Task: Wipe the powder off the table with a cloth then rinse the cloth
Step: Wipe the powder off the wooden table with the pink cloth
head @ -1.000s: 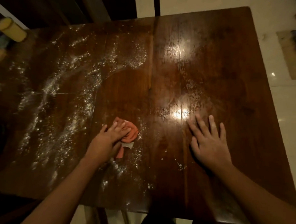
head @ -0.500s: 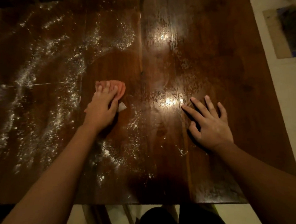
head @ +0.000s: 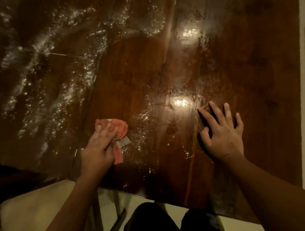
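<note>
A crumpled orange-pink cloth [head: 122,129] with a white tag lies on the dark wooden table [head: 250,60]. My left hand [head: 99,148] presses down on the cloth with fairly straight fingers, covering its left part. White powder [head: 48,81] streaks the left and upper part of the table, with finer specks just right of the cloth. My right hand [head: 221,135] rests flat on the table to the right, fingers spread, holding nothing. The wood between the hands looks wiped and shiny.
The table's near edge [head: 151,193] runs just below my hands, with pale floor [head: 39,205] beneath. The right table edge [head: 299,93] meets light floor. My dark-clothed legs [head: 160,220] show at the bottom. Lamp glare [head: 180,102] reflects on the wood.
My left hand has drawn the cloth back toward the near edge after pushing it away. My right hand has stayed flat on the table. The camera has tilted down and to the left.
</note>
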The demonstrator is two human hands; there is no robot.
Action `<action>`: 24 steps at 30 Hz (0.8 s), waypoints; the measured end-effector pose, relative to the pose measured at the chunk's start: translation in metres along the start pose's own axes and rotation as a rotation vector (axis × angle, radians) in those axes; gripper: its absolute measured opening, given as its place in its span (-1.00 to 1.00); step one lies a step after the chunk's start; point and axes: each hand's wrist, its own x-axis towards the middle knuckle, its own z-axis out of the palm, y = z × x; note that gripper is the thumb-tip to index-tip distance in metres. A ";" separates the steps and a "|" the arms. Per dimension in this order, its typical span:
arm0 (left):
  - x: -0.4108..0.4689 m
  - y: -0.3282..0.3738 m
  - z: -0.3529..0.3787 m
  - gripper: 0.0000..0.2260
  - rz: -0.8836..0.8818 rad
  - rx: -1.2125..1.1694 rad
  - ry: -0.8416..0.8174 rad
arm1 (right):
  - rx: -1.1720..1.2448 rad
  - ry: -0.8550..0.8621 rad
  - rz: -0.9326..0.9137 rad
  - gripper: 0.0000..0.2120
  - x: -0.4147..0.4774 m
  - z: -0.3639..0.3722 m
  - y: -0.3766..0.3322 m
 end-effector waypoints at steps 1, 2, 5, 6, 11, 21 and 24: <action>0.001 -0.002 -0.007 -0.59 0.039 -0.008 -0.006 | 0.005 -0.002 0.000 -0.42 0.000 0.000 -0.001; 0.011 -0.003 -0.013 -0.57 0.025 -0.054 0.016 | 0.013 -0.002 0.001 -0.42 0.001 -0.001 -0.001; 0.069 -0.005 -0.016 -0.52 -0.100 0.000 0.133 | 0.022 0.002 -0.005 -0.43 0.001 0.000 -0.003; 0.089 0.001 -0.011 -0.51 -0.127 0.085 0.118 | 0.021 0.008 -0.006 -0.43 0.001 0.000 -0.003; 0.118 0.050 0.016 -0.41 -0.230 0.190 0.025 | 0.040 0.021 -0.041 -0.43 0.002 0.002 0.000; 0.112 0.069 0.025 -0.52 -0.194 0.015 0.075 | 0.011 0.031 -0.084 -0.41 0.002 0.005 0.003; 0.150 0.107 0.046 -0.54 -0.218 -0.006 0.131 | 0.029 0.051 -0.084 -0.42 0.003 0.008 0.004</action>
